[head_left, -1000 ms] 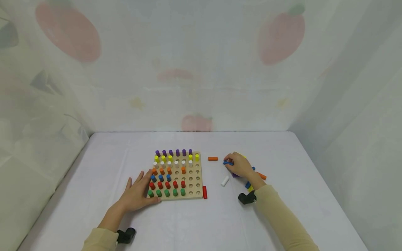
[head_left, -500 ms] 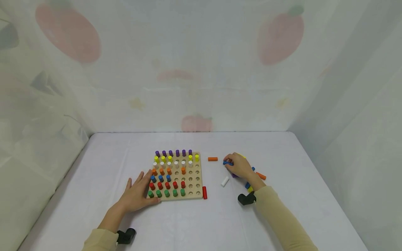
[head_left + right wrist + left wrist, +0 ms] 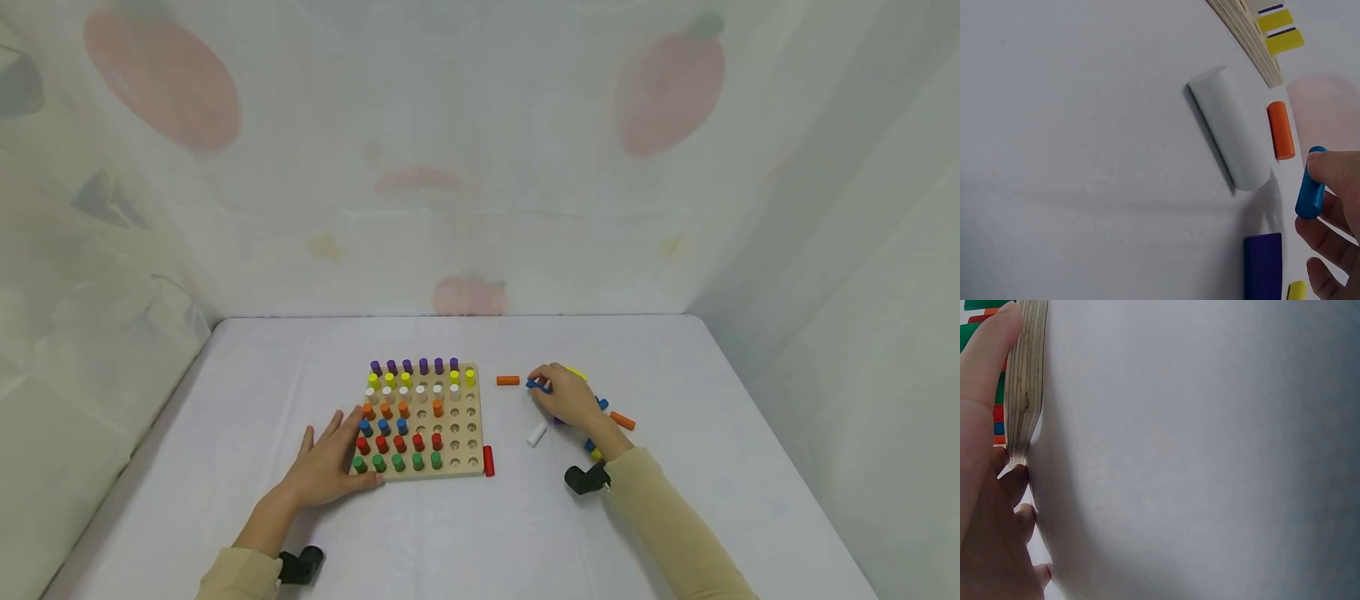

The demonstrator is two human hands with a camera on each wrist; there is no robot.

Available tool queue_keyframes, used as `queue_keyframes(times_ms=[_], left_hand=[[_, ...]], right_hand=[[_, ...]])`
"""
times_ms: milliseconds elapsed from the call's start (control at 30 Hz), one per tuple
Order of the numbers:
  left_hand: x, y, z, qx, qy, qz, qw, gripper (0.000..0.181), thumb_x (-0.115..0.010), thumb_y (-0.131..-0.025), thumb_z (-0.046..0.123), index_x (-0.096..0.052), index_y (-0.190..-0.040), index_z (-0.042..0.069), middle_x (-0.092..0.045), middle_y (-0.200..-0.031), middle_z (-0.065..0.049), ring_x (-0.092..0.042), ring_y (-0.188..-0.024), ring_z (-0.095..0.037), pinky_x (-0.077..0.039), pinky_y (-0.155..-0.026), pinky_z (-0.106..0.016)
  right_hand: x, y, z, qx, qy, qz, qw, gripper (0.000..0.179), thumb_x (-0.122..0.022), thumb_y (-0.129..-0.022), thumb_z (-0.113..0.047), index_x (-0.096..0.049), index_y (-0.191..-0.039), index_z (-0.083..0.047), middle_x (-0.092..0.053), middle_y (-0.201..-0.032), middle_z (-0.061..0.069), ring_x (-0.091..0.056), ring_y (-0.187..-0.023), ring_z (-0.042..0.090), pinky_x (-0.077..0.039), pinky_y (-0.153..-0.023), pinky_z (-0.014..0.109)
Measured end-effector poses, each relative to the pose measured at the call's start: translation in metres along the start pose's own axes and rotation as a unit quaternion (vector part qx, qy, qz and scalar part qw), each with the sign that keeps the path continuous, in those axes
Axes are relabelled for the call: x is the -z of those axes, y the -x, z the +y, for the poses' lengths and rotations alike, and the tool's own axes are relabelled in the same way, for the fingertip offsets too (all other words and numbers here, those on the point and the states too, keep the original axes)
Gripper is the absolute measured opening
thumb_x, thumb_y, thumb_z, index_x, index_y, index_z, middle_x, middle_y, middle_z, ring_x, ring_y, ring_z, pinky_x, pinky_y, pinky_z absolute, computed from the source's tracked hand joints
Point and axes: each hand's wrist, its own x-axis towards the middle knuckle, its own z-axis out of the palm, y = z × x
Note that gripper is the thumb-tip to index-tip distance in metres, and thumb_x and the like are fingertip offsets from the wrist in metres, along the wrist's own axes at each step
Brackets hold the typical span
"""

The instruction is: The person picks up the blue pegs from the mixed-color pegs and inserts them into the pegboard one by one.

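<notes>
My right hand [image 3: 573,398] pinches a blue peg [image 3: 1311,190] between thumb and fingers, just above the table right of the wooden pegboard [image 3: 463,452]. The left hand [image 3: 324,468] rests at the board's near left corner, thumb along the front edge and spread fingers at the left side. Rows of purple, yellow, white, orange, blue, red and green pegs stand upright in the board. Bare holes show mostly on its right side. Close to the right hand lie a white peg [image 3: 1229,128], an orange peg [image 3: 1281,130] and a purple peg [image 3: 1264,269].
A red peg [image 3: 489,461] lies against the board's right edge. Beneath and beside the right wrist are several loose pegs, among them another orange peg [image 3: 622,421] and partly covered blue and yellow ones. The white-covered table [image 3: 450,542] meets a patterned curtain behind.
My right hand has shifted slightly left with the blue peg, toward the board. The left hand and the board hold their place.
</notes>
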Motion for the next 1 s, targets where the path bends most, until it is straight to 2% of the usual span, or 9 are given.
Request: queue_keyframes(times_ms=[400,1000], left_hand=[[0.0,0.0,-0.001,0.002,-0.003,0.001,1.0,0.116,-0.067,-0.061,0.071,-0.018,-0.148,0.013,-0.027,-0.15,-0.013,-0.013,-0.139,-0.04,0.002,-0.103,-0.068],[0.0,0.0,-0.001,-0.002,-0.005,0.003,1.0,0.116,-0.067,-0.061,0.071,-0.019,-0.148,0.012,-0.027,-0.15,-0.014,-0.013,-0.139,-0.04,0.002,-0.103,-0.068]], right_hand=[[-0.004,-0.001,-0.019,0.028,-0.001,0.017,0.9995,0.022,-0.065,-0.086,-0.019,-0.063,-0.108,-0.015,-0.062,-0.092,-0.004,-0.055,-0.078,0.009,-0.049,-0.067,0.023],[-0.015,-0.004,-0.045,0.048,-0.035,-0.005,0.9982,0.022,-0.065,-0.086,-0.019,-0.059,-0.108,-0.016,-0.065,-0.095,-0.005,-0.059,-0.082,0.007,-0.05,-0.072,0.021]])
